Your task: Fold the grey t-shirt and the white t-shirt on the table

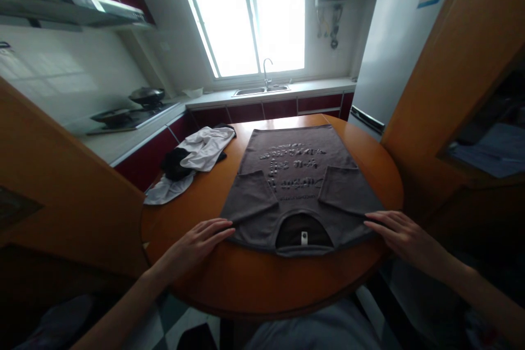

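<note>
Lying on round table (229,281), grey T-shirt (295,175) — kitchen window (246,11) behind

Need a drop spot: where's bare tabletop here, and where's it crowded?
Bare: the table strip between the shirt collar and the near rim; a wedge between shirt and clothes pile; a narrow band right of the shirt. Crowded: the middle under the shirt, far left under the pile, and the shirt's near corners, where the left hand and right hand rest.
</note>
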Motion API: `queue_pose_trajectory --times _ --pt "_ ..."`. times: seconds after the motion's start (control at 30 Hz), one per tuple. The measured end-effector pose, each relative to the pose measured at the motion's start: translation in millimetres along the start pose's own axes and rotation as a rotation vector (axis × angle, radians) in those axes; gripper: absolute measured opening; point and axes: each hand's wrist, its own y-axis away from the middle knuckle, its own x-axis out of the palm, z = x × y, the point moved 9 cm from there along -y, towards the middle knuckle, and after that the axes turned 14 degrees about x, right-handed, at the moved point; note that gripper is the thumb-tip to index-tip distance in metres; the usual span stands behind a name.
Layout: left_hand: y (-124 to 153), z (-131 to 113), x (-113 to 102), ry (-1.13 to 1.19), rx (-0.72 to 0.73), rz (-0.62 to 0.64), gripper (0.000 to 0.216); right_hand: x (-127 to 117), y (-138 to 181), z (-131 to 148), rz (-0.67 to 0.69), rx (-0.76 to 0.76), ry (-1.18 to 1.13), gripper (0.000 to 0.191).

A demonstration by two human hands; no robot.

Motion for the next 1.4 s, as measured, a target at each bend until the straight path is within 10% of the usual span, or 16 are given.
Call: queue_pose_trajectory --times 0.97,1.4 --pt "9 4 -16 0.164 0.075 -0.237 0.033 -10 16 -31 -0.131 0.005 -0.077 0.033" --pt "16 -25 -56 0.383 -0.014 -0.188 0.035 -45 21 -40 -0.014 0.077 -0.318 0.036"
